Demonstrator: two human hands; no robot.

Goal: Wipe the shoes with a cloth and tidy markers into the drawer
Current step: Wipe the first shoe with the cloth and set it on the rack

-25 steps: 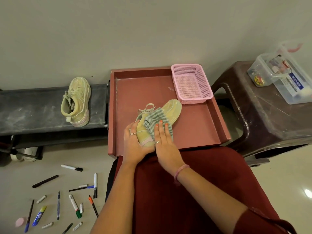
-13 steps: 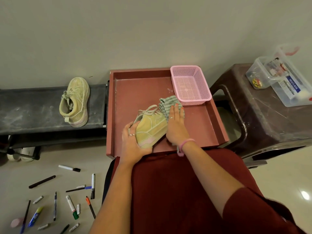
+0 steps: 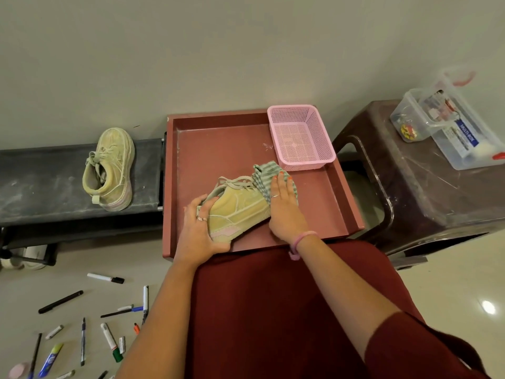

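Observation:
A dusty yellow-green shoe lies on its side in the open red drawer. My left hand grips its heel. My right hand presses a green striped cloth flat over the shoe's toe, fingers spread. The toe is hidden under cloth and hand. A second shoe of the same kind lies on the dark bench to the left. Several markers and pens are scattered on the floor at the lower left.
An empty pink mesh basket stands in the drawer's far right corner. A brown plastic stool to the right carries clear storage boxes. My lap in dark red cloth fills the foreground. A wall stands behind.
My right hand slid the cloth along the shoe from its heel side up to the toe and stays there. The left hand keeps its hold on the heel.

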